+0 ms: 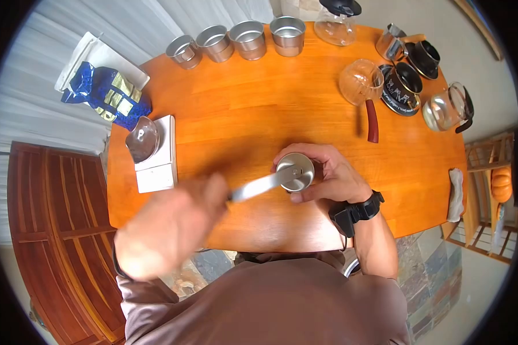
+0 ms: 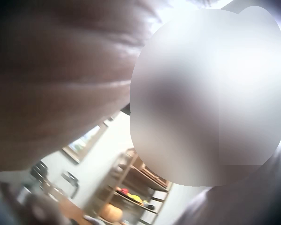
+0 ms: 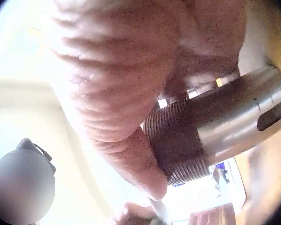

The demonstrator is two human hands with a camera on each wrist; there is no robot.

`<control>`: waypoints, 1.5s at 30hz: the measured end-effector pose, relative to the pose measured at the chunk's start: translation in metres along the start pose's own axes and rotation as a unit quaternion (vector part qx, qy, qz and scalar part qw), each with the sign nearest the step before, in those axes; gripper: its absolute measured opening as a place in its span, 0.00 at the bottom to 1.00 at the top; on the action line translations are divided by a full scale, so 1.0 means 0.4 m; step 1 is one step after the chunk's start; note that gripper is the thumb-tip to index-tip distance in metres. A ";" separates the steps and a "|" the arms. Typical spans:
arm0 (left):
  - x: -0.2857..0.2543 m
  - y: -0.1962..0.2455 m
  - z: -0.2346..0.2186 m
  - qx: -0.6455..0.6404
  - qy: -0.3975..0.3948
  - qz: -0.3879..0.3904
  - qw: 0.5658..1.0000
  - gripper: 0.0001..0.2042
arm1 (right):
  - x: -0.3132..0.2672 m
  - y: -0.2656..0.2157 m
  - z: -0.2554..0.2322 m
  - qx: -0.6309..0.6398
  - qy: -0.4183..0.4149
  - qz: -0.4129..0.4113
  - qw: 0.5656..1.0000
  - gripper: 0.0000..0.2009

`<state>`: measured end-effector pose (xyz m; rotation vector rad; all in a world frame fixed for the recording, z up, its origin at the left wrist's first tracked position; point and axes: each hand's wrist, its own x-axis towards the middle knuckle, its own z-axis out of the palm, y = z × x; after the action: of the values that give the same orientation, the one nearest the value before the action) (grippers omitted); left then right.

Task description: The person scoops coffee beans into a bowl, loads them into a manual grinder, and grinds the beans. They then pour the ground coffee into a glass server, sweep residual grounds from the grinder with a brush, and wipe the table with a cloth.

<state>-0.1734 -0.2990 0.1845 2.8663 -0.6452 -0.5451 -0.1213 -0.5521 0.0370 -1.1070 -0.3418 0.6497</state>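
In the head view my right hand [image 1: 336, 172] grips a steel hand coffee grinder [image 1: 305, 175] upright near the table's front edge, thumb on the near side. Across its round top runs a flat metal crank handle [image 1: 259, 187], whose outer end my left hand [image 1: 172, 221] holds. That hand is motion-blurred, and it hides the handle's end. The right wrist view shows the grinder's body [image 3: 239, 124] with a dark ribbed grip band and a slotted window, the fingers wrapped about the band. Mostly a blurred palm and the room fill the left wrist view.
A white scale [image 1: 166, 144] bears a clear dish [image 1: 143, 141], beside a blue bag [image 1: 118, 98]. Several steel cups [image 1: 247, 40] line the far edge. Toward the right stand a glass pot with a red handle [image 1: 372, 121], a black cup [image 1: 407, 77] and a glass carafe [image 1: 440, 112].
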 end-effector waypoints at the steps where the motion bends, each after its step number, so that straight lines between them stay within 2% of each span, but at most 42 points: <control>1: 0.035 -0.021 -0.020 -0.010 0.019 -0.013 1.000 0.09 | 0.002 -0.002 -0.001 -0.009 -0.006 0.008 1.000 0.28; 2: 0.075 -0.046 -0.038 -0.022 0.038 -0.028 0.999 0.10 | 0.001 -0.002 0.003 -0.010 -0.010 0.009 1.000 0.28; 4: 0.163 -0.088 -0.025 0.045 0.135 0.074 0.987 0.11 | 0.000 -0.003 0.013 -0.012 0.013 0.024 1.000 0.29; 5: 0.222 -0.096 -0.011 0.014 0.166 0.106 0.980 0.10 | 0.001 -0.005 0.012 -0.018 0.005 0.025 1.000 0.29; 6: 0.279 -0.084 0.003 -0.017 0.197 0.138 0.970 0.10 | 0.001 -0.006 0.006 -0.036 -0.005 0.019 0.999 0.30; 8: 0.363 -0.009 0.026 -0.086 0.211 0.204 0.952 0.10 | -0.003 0.017 -0.002 -0.061 -0.018 0.016 0.998 0.31; 10: 0.356 0.135 0.050 -0.070 0.171 0.343 0.921 0.11 | -0.008 0.046 -0.024 -0.106 -0.010 -0.070 0.992 0.30; 12: 0.273 0.226 0.062 0.053 0.014 0.359 0.932 0.11 | -0.004 0.026 -0.006 -0.097 -0.019 -0.035 0.995 0.30; 14: 0.187 0.219 0.178 0.072 0.201 0.455 0.865 0.07 | 0.000 0.006 0.016 -0.062 -0.030 0.019 0.997 0.29; 16: 0.043 0.215 0.115 0.026 0.030 0.334 0.942 0.05 | 0.002 -0.003 0.010 -0.069 -0.048 0.020 0.996 0.28; 18: -0.009 0.135 0.097 -0.041 -0.041 0.276 0.959 0.05 | 0.005 0.000 0.014 -0.053 -0.042 0.005 0.998 0.28; 20: -0.023 0.045 0.059 -0.044 -0.062 0.254 0.964 0.08 | 0.003 0.009 0.014 -0.050 -0.037 -0.001 0.998 0.28; 22: -0.043 -0.041 0.057 -0.115 -0.018 0.168 0.979 0.11 | 0.004 0.017 0.014 -0.034 -0.029 0.011 0.999 0.29; 24: -0.041 -0.059 0.019 -0.199 -0.052 -0.036 0.978 0.12 | 0.007 0.023 0.018 -0.026 -0.032 0.003 0.999 0.30; 25: -0.027 -0.082 0.022 -0.252 -0.025 -0.039 0.967 0.11 | 0.008 0.023 0.017 -0.019 -0.032 -0.007 0.999 0.30; 26: -0.015 -0.119 0.059 -0.301 0.016 0.007 0.954 0.13 | 0.007 0.026 0.015 -0.028 -0.035 0.001 0.999 0.30; 27: -0.004 -0.148 0.088 -0.363 0.022 0.009 0.931 0.15 | 0.006 0.032 0.012 -0.008 -0.025 -0.003 1.000 0.30; 28: 0.010 -0.164 0.109 -0.424 0.029 0.013 0.905 0.16 | 0.007 0.037 0.007 0.010 -0.015 -0.008 1.000 0.30; 29: 0.024 -0.169 0.138 -0.531 0.031 0.027 0.846 0.18 | 0.008 0.045 -0.001 -0.002 -0.018 0.001 1.000 0.30; 30: 0.034 -0.173 0.154 -0.542 0.040 0.029 0.839 0.18 | 0.009 0.056 -0.008 -0.019 0.000 -0.030 0.999 0.31; 31: 0.047 -0.179 0.165 -0.545 -0.004 0.040 0.837 0.19 | 0.009 0.056 -0.011 -0.036 0.016 -0.061 0.997 0.31; 32: 0.058 -0.182 0.172 -0.548 -0.048 0.051 0.834 0.20 | 0.006 0.051 -0.007 -0.049 0.010 -0.051 0.997 0.31; 33: 0.073 -0.173 0.174 -0.507 -0.069 0.014 0.859 0.23 | 0.006 0.047 0.002 -0.035 0.037 -0.066 0.996 0.31; 35: 0.129 -0.169 0.239 -0.507 -0.051 0.034 0.860 0.25 | 0.014 0.049 0.016 -0.033 0.075 -0.114 0.990 0.33; 36: 0.154 -0.163 0.270 -0.494 -0.041 0.052 0.867 0.29 | 0.019 0.056 0.016 -0.043 0.065 -0.104 0.992 0.33; 37: 0.171 -0.140 0.275 -0.512 -0.004 0.089 0.854 0.28 | 0.021 0.064 0.014 -0.031 0.089 -0.119 0.988 0.33; 38: 0.188 -0.120 0.276 -0.522 0.006 0.087 0.849 0.28 | 0.022 0.067 0.011 -0.019 0.113 -0.136 0.984 0.34; 40: 0.229 -0.083 0.274 -0.577 0.083 0.205 0.786 0.29 | 0.019 0.064 0.004 -0.038 0.111 -0.123 0.985 0.37; 41: 0.249 -0.061 0.281 -0.583 0.090 0.209 0.780 0.29 | 0.015 0.071 -0.001 -0.031 0.136 -0.121 0.983 0.39; 43: 0.285 -0.019 0.304 -0.647 0.117 0.202 0.726 0.31 | 0.013 0.082 -0.003 -0.056 0.187 -0.139 0.971 0.43; 45: 0.310 -0.006 0.319 -0.652 0.125 0.223 0.714 0.32 | 0.009 0.075 0.001 -0.053 0.185 -0.131 0.973 0.44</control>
<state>-0.1169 -0.3600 0.0273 1.3298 -0.5220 -0.2915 -0.1282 -0.5408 0.0099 -1.2319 -0.1967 0.1849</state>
